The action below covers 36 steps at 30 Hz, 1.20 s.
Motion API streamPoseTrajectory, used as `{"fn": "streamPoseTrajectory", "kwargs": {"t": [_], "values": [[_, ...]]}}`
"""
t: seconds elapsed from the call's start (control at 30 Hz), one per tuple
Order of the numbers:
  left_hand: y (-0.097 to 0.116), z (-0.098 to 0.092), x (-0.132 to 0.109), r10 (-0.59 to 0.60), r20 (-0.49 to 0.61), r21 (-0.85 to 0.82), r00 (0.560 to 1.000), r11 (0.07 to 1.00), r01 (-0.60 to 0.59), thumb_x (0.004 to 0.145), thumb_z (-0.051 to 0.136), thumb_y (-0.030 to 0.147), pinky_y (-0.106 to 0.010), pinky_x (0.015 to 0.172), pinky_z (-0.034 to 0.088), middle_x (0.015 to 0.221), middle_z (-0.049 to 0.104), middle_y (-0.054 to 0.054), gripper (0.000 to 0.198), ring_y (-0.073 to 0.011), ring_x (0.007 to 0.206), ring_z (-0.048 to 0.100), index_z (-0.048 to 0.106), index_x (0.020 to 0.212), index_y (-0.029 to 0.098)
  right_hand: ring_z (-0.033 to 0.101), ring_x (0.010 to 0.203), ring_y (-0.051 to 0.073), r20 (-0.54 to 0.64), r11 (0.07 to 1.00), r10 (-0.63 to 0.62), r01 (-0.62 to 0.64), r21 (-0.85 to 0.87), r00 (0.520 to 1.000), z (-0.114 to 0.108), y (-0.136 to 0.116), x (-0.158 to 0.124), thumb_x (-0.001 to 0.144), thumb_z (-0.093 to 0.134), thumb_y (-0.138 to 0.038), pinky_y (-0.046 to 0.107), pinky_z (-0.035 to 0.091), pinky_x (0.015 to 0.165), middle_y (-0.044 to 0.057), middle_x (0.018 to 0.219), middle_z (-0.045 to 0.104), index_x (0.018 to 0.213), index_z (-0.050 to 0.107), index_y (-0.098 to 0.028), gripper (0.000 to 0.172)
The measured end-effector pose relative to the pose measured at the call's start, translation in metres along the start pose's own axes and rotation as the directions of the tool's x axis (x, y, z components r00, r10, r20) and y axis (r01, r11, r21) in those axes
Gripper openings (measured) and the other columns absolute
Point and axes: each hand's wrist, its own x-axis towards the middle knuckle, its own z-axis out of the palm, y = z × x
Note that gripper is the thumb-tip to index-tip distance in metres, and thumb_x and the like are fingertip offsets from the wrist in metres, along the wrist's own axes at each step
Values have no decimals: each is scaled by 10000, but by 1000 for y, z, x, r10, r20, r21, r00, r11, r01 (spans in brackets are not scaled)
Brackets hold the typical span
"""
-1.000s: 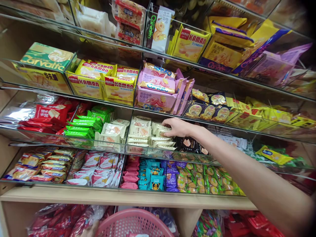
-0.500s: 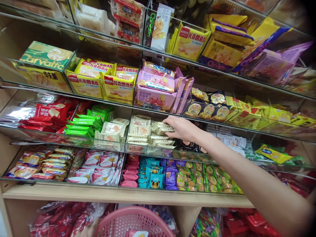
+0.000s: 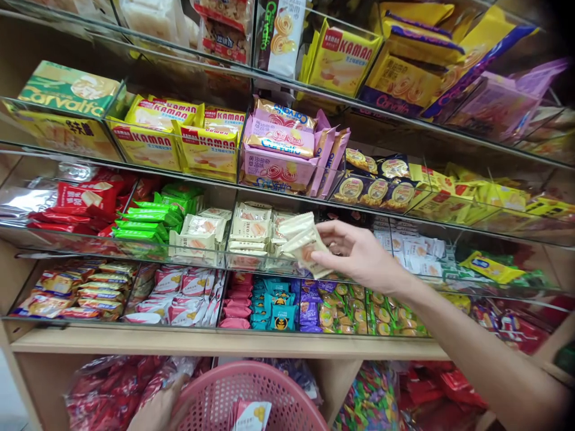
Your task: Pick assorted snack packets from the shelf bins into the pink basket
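"While your right grip (image 3: 359, 254) is closed on cream packets (image 3: 309, 245), how many do you have there?"

"You have two that show, overlapping, pinched between thumb and fingers; whether more hide behind them, you cannot tell. They hang at the front of a shelf compartment, just before a cream stack (image 3: 251, 230)."

"And your left grip (image 3: 157, 407)?"

"You see it blurred beside the left rim of your one pink basket (image 3: 274, 386); whether it is wide, narrow or holding something, you cannot tell."

"What else can you count?"

"You can make out at least one white-and-pink packet (image 3: 251, 416) inside the basket. One shelf up, you have one green box (image 3: 69, 90) and at least four yellow KAMAN packs (image 3: 211, 152)."

"Your edges and room?"

"Your packets overlap the clear front strip (image 3: 278, 263) in this view; contact you cannot judge. The next shelf's edge runs near above your knuckles. Below the wooden ledge (image 3: 251, 344), your basket opens upward, with bare wall around its packet."
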Motion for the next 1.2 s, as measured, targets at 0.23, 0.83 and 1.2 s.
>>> {"fn": "streamPoseTrajectory", "kwargs": {"t": [0.23, 0.83, 1.2], "values": [[66, -80, -11, 76, -85, -533, 994, 839, -109, 840, 448, 503, -407, 981, 403, 1169, 630, -141, 412, -283, 1125, 557, 558, 1074, 182, 632, 789, 114, 295, 639, 421, -512, 574, 858, 64, 34, -43, 661, 757, -332, 270, 496, 746, 39, 947, 690, 979, 620, -171, 382], [166, -100, -40, 309, 88, -944, 947, -278, 179, 718, 728, 290, -384, 1008, 369, 1284, 544, -68, 785, -243, 1164, 514, 331, 1395, 293, 647, 719, 122, 655, 50, 457, -753, 656, 602, 148, 57, -98, 741, 678, -354, 253, 504, 690, 55, 829, 713, 982, 651, -126, 332], [165, -125, -52, 554, 183, -904, 812, 420, -83, 674, 749, 234, -384, 974, 411, 1323, 504, -64, 589, -246, 1196, 474, 515, 1214, 258, 649, 704, 83, 832, 155, 386, -917, 368, 399, 139, 78, -113, 687, 736, -303, 181, 502, 678, 28, 842, 697, 905, 693, -136, 278]]}}
